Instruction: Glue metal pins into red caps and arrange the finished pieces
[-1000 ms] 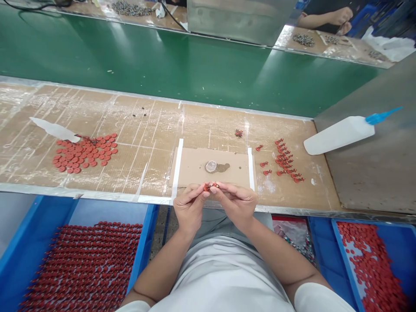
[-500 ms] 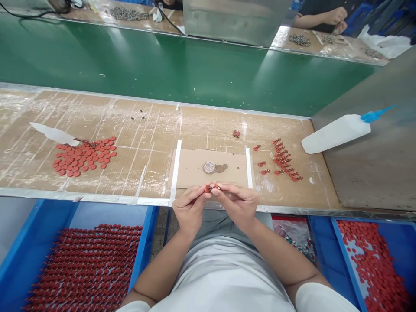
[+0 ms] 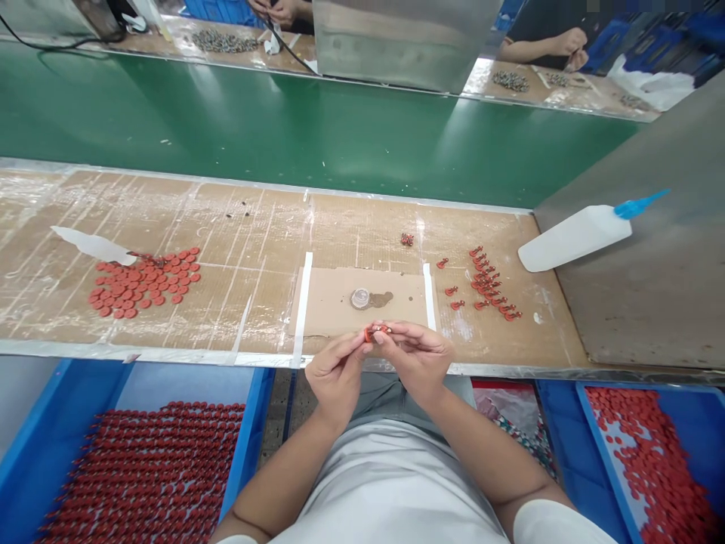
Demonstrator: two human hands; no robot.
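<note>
- Together, the left hand [image 3: 335, 372] and right hand [image 3: 420, 361] pinch a little red piece [image 3: 370, 334] by the near edge of the table [image 3: 269, 313].
- Next, a round dish [image 3: 359, 298] sits on cardboard [image 3: 328, 302].
- Farther, right, a white bottle [image 3: 575, 239].

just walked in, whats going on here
A person's left hand and right hand hold a small red piece between their fingertips. Beyond them, a small round clear object sits on a tan cardboard sheet. Flat red discs are at left; stemmed red pieces and a white plastic bottle with a blue nozzle at right.
</note>
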